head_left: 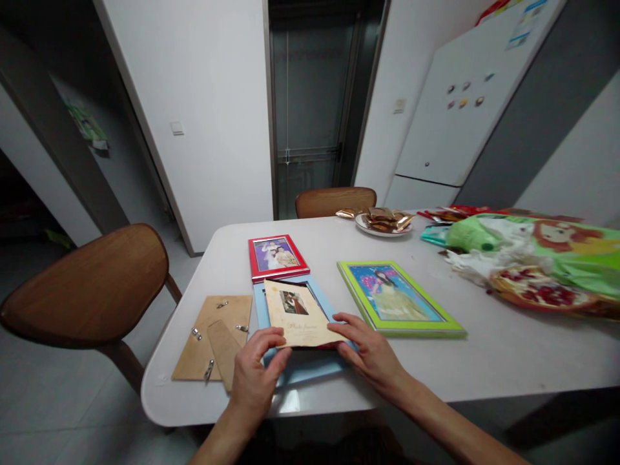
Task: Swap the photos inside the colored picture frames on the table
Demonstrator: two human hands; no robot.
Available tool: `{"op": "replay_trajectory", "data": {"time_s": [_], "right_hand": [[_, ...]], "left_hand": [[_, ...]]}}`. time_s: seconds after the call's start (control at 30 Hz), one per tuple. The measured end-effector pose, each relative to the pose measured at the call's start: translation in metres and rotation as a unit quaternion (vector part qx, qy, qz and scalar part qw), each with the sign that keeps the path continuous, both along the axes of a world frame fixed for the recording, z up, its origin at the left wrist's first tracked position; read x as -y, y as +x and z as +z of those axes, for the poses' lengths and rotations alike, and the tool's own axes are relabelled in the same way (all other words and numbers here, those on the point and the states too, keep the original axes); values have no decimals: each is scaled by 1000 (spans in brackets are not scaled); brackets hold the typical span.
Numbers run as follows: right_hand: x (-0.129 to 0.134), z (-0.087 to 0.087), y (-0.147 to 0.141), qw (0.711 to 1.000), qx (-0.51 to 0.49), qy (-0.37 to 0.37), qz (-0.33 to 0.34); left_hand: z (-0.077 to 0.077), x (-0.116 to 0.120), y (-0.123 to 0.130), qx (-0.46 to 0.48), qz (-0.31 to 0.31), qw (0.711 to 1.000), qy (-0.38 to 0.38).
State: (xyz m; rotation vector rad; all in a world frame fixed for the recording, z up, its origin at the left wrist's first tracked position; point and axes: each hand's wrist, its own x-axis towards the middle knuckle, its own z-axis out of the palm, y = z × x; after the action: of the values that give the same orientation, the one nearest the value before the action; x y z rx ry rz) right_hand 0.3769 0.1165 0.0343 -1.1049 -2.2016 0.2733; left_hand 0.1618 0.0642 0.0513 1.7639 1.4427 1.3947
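Observation:
Both my hands hold a cream paper insert [303, 328] printed with a small picture and lettering, over a light blue photo frame [314, 373]. My left hand [259, 368] pinches its near left corner, and my right hand [365, 352] pinches the near right corner. Part of the blue frame is hidden beneath the paper. A brown backing board [213, 339] with metal clips and a stand leg lies left of the blue frame. Behind it is a red photo frame [279, 276] with a picture. To the right lies a green photo frame [416, 329], also with a picture.
A plate [385, 232] of wrapped snacks stands at the table's far side. Green plastic bags [513, 242] and an opened pomegranate [542, 290] lie on the right. Wooden chairs stand at the left [92, 284] and far side [336, 201] of the white table [484, 361].

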Motion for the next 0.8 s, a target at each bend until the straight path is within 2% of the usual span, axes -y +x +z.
{"op": "replay_trajectory", "data": {"time_s": [0.07, 0.13, 0.2, 0.23, 0.3, 0.4, 0.47, 0.53, 0.6, 0.7, 0.8], "right_hand": [[0, 3, -3, 1000, 2, -13, 20], [0, 4, -7, 999, 11, -22, 40], [1, 3, -10, 999, 21, -24, 41], [2, 3, -12, 999, 25, -25, 36], [4, 5, -13, 999, 32, -26, 30], [8, 12, -13, 997, 28, -40, 59], [7, 17, -12, 996, -12, -62, 59], [2, 20, -12, 989, -99, -107, 5], [-5, 20, -15, 959, -206, -189, -56], [-15, 19, -21, 891, -328, -306, -73], [-20, 19, -25, 860, -371, -340, -80]], "left_hand": [[5, -5, 5, 123, 11, 990, -66], [8, -11, 10, 234, 34, 964, -123], [10, -17, 15, 305, 58, 938, -154], [10, -20, 17, 325, 54, 929, -167], [11, -23, 19, 340, 9, 917, -209], [11, -24, 17, 332, -48, 909, -249], [13, -23, 12, 339, -44, 910, -236], [15, -21, 8, 355, -49, 907, -220], [17, -18, 7, 365, -61, 904, -214], [16, -16, 12, 357, -79, 903, -227], [8, -17, 15, 308, -55, 924, -221]]}}
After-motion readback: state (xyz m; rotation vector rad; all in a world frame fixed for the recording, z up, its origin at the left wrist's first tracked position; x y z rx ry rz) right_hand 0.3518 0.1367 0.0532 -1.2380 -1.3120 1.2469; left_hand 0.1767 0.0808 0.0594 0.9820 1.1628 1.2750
